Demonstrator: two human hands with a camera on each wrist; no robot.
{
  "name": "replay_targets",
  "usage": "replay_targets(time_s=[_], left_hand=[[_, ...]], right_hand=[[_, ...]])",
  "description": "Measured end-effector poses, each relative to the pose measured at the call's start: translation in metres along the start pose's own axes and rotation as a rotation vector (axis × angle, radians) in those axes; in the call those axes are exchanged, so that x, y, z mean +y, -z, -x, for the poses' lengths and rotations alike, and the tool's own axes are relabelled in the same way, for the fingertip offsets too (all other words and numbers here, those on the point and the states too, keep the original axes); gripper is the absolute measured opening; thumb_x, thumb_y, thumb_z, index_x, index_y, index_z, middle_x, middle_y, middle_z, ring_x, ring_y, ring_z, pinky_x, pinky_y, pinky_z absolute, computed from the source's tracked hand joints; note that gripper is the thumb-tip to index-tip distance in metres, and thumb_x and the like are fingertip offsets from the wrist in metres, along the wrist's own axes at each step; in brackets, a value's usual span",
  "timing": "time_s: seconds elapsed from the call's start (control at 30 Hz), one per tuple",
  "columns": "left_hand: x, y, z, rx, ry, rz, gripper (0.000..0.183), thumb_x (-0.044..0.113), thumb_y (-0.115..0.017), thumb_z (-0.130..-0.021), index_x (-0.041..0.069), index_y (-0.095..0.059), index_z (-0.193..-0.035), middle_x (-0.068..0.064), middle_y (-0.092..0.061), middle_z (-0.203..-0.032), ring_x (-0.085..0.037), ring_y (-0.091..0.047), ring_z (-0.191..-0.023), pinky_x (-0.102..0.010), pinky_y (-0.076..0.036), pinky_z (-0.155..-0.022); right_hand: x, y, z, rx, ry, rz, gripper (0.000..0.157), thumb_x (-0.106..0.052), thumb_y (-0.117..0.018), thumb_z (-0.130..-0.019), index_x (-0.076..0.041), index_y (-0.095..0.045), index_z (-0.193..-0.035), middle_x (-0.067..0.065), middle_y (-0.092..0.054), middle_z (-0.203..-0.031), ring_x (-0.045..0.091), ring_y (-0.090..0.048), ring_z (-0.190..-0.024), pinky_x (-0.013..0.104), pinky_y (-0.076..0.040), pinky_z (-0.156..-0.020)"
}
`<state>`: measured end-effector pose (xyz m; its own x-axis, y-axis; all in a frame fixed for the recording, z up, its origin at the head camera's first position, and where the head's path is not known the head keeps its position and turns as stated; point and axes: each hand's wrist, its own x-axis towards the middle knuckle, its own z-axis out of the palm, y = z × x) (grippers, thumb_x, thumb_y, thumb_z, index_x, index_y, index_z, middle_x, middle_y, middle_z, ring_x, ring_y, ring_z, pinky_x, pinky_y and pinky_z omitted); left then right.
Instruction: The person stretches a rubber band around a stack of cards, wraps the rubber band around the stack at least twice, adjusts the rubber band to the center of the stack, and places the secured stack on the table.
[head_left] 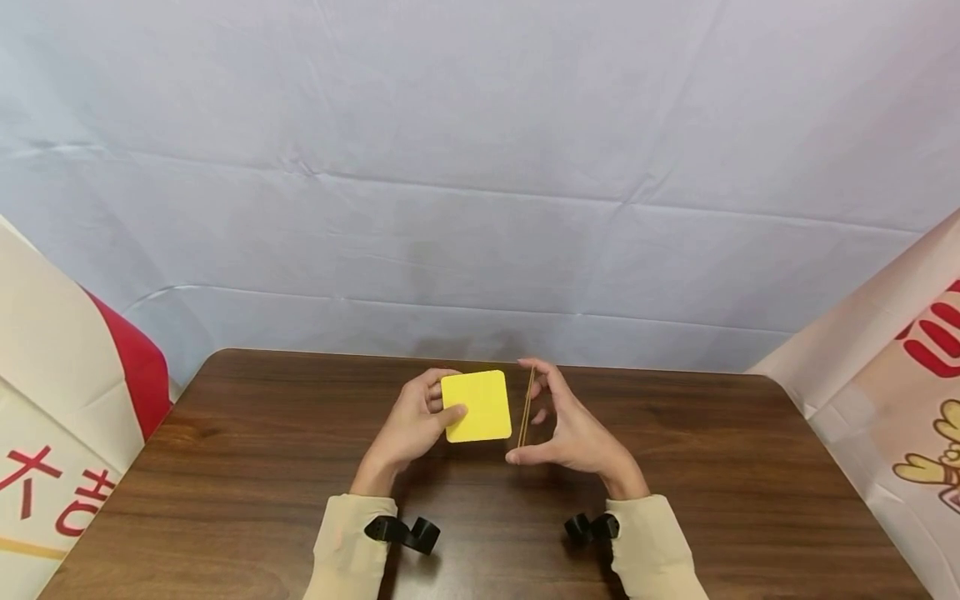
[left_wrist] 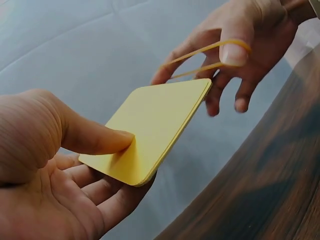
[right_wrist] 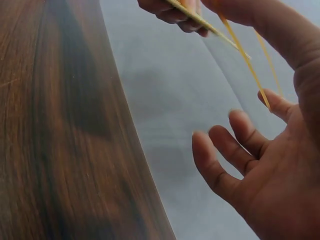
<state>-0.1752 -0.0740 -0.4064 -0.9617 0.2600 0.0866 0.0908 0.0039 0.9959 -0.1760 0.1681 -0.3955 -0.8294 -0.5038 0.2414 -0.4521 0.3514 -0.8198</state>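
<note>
A thin stack of yellow square cards (head_left: 487, 408) with rounded corners is held above the table in my left hand (head_left: 408, 423). The thumb presses on the top face and the other fingers lie underneath, as the left wrist view shows. Just right of the cards, my right hand (head_left: 577, 433) is spread wide. A yellow rubber band (right_wrist: 246, 56) is stretched between its thumb and index finger, while the other fingers are loosely bent and hold nothing. In the left wrist view the band (left_wrist: 192, 53) loops over the thumb near the cards' far edge; whether they touch is unclear.
Both hands are above a dark brown wooden table (head_left: 247, 467). A pale cloth (head_left: 465, 167) hangs behind it, with printed banners at the left (head_left: 45, 400) and right (head_left: 900, 400). A black wrist-camera mount (head_left: 405, 532) is strapped to each sleeve.
</note>
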Motion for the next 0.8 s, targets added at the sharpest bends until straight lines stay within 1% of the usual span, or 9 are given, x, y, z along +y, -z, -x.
replay_targets(time_s=[0.1,0.23,0.33,0.47,0.57,0.6,0.63,0.67,0.8], left_hand=[[0.0,-0.002,-0.001,-0.019,0.029,0.069,0.041,-0.009,-0.062,-0.083,-0.004,-0.049,-0.122,-0.019,-0.064,-0.108,-0.027,-0.066,-0.091,-0.036,-0.054,-0.072],[0.0,-0.007,-0.002,-0.029,0.072,0.142,0.038,-0.011,-0.062,-0.082,-0.007,-0.052,-0.118,-0.02,-0.066,-0.104,-0.027,-0.067,-0.087,-0.036,-0.054,-0.072],[0.002,-0.009,-0.001,-0.036,0.084,0.162,0.037,-0.011,-0.062,-0.081,-0.009,-0.053,-0.116,-0.021,-0.066,-0.103,-0.027,-0.068,-0.085,-0.036,-0.054,-0.072],[0.003,-0.011,-0.001,-0.049,0.1,0.167,0.036,-0.011,-0.063,-0.081,-0.009,-0.053,-0.116,-0.021,-0.066,-0.102,-0.026,-0.068,-0.084,-0.036,-0.055,-0.072],[0.002,-0.011,-0.001,-0.066,0.111,0.173,0.036,-0.011,-0.063,-0.081,-0.008,-0.054,-0.116,-0.021,-0.066,-0.102,-0.027,-0.068,-0.084,-0.036,-0.054,-0.072],[0.002,-0.012,-0.001,-0.073,0.111,0.176,0.036,-0.01,-0.063,-0.081,-0.009,-0.054,-0.116,-0.021,-0.066,-0.102,-0.027,-0.068,-0.084,-0.037,-0.054,-0.072],[0.002,-0.012,-0.001,-0.079,0.11,0.178,0.037,-0.01,-0.063,-0.081,-0.009,-0.054,-0.116,-0.021,-0.066,-0.103,-0.027,-0.068,-0.084,-0.037,-0.054,-0.073],[0.002,-0.012,-0.001,-0.085,0.107,0.18,0.037,-0.01,-0.063,-0.081,-0.009,-0.054,-0.116,-0.021,-0.066,-0.103,-0.027,-0.068,-0.084,-0.037,-0.054,-0.073],[0.003,-0.012,-0.001,-0.101,0.099,0.191,0.037,-0.009,-0.064,-0.081,-0.008,-0.054,-0.117,-0.021,-0.066,-0.103,-0.028,-0.068,-0.085,-0.037,-0.054,-0.074]], right_hand=[[0.013,-0.003,-0.002,-0.009,0.016,0.025,0.115,-0.038,-0.09,-0.055,-0.022,-0.02,-0.144,0.004,-0.037,-0.111,0.022,-0.04,-0.106,0.041,-0.049,-0.078],[0.015,-0.006,-0.002,-0.027,0.037,0.029,0.116,-0.039,-0.09,-0.054,-0.026,-0.019,-0.144,0.002,-0.036,-0.114,0.02,-0.039,-0.107,0.042,-0.048,-0.078],[0.013,-0.008,-0.002,-0.035,0.054,0.035,0.115,-0.04,-0.09,-0.054,-0.03,-0.019,-0.144,0.002,-0.035,-0.114,0.019,-0.04,-0.106,0.04,-0.048,-0.077],[0.01,-0.009,-0.002,-0.026,0.067,0.029,0.116,-0.039,-0.09,-0.054,-0.023,-0.02,-0.145,0.0,-0.035,-0.121,0.018,-0.041,-0.105,0.04,-0.048,-0.075],[0.008,-0.01,-0.002,-0.027,0.06,0.036,0.116,-0.039,-0.09,-0.055,-0.021,-0.02,-0.145,-0.002,-0.031,-0.131,0.019,-0.039,-0.108,0.036,-0.048,-0.075],[0.008,-0.01,-0.002,-0.032,0.054,0.04,0.116,-0.04,-0.09,-0.055,-0.023,-0.019,-0.145,-0.003,-0.029,-0.134,0.019,-0.037,-0.11,0.036,-0.048,-0.076],[0.007,-0.011,-0.002,-0.039,0.046,0.039,0.116,-0.04,-0.09,-0.055,-0.025,-0.019,-0.145,-0.004,-0.029,-0.135,0.019,-0.039,-0.11,0.036,-0.048,-0.077],[0.006,-0.011,-0.002,-0.043,0.04,0.046,0.116,-0.041,-0.089,-0.055,-0.027,-0.018,-0.145,-0.005,-0.026,-0.138,0.019,-0.037,-0.114,0.036,-0.047,-0.08],[0.004,-0.012,-0.002,-0.056,0.021,0.051,0.116,-0.044,-0.089,-0.055,-0.034,-0.016,-0.145,-0.007,-0.021,-0.145,0.018,-0.035,-0.123,0.047,-0.039,-0.094]])
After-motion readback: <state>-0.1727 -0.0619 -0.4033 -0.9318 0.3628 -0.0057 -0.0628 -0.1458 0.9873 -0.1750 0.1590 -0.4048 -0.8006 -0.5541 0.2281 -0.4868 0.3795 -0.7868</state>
